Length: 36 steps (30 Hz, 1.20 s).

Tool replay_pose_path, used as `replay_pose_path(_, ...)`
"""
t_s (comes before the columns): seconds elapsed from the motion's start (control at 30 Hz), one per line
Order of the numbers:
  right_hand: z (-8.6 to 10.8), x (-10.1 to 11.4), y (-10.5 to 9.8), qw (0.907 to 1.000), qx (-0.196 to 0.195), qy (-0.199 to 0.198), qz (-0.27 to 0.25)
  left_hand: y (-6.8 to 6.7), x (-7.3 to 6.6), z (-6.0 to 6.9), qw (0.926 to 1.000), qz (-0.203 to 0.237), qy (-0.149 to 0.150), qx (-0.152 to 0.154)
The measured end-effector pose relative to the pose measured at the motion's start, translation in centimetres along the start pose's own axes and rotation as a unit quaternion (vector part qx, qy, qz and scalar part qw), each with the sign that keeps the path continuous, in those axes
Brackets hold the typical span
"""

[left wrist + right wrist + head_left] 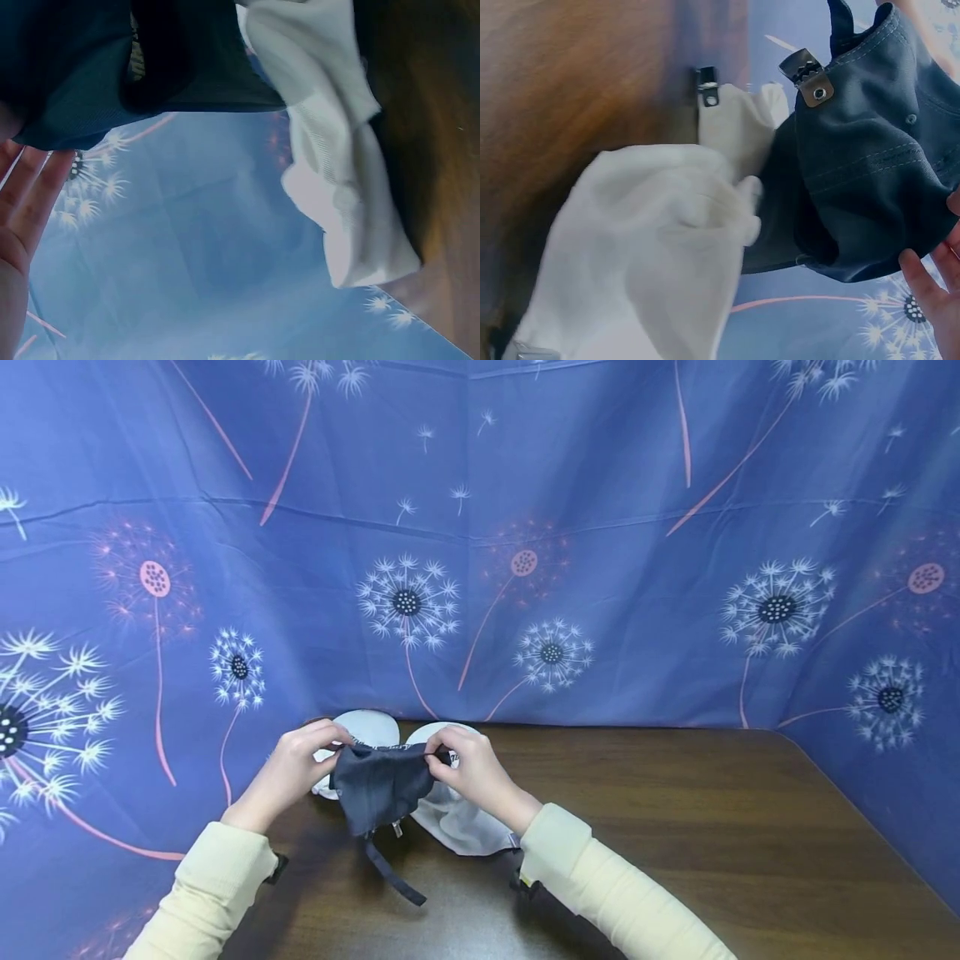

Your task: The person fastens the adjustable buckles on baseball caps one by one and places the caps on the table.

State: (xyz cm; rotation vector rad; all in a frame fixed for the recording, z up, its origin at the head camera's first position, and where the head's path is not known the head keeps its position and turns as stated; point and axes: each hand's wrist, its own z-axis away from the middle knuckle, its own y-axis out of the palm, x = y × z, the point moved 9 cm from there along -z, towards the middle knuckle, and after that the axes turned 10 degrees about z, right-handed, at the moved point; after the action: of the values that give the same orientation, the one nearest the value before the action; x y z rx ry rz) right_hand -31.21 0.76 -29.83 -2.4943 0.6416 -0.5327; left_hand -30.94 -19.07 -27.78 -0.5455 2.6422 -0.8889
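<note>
Both hands hold up a dark navy baseball cap (378, 793) above the near left part of the table. My left hand (300, 764) pinches one upper corner of it; my right hand (472, 768) pinches the other. From the cap's lower edge hangs a dark strap (395, 875). A metal buckle (802, 69) on it shows in the right wrist view. Pale lettering lines its top edge. Behind it lie two white caps, one at the left (369, 725) and one at the right (468, 831), partly hidden by the dark cap and the hands.
The brown wooden table (675, 827) extends to the right. A blue cloth (637, 610) with dandelion prints hangs behind and along both sides. Black wrist devices show below the left cuff (228, 856) and the right cuff (551, 852).
</note>
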Motion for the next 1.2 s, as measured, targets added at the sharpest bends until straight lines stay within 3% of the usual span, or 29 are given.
replay_pose_path(0.4,-1.3,0.1,-2.3,0.9994,-0.011,0.003,-0.033,-1.1,-0.9,-2.3,0.9993,-0.007,-0.032,-0.017)
replay_pose_path(0.6,-2.1,-0.1,-4.1,0.9996,-0.010,0.011,-0.023,-1.5,-1.1,-3.8,0.9972,0.003,-0.073,-0.012)
replay_pose_path(0.83,-3.1,-0.6,-6.8,0.9989,0.012,0.044,-0.013,-1.2,-1.8,-5.4,0.9887,0.035,-0.145,0.016)
replay_pose_path(0.97,-3.5,-1.1,-8.3,0.9980,0.029,0.055,-0.006,-0.7,-2.7,-6.3,0.9840,0.051,-0.168,0.026)
replay_pose_path(1.2,-3.6,-2.7,-9.9,0.9905,0.071,0.106,-0.051,0.4,-3.4,-7.4,0.9705,0.093,-0.219,0.037)
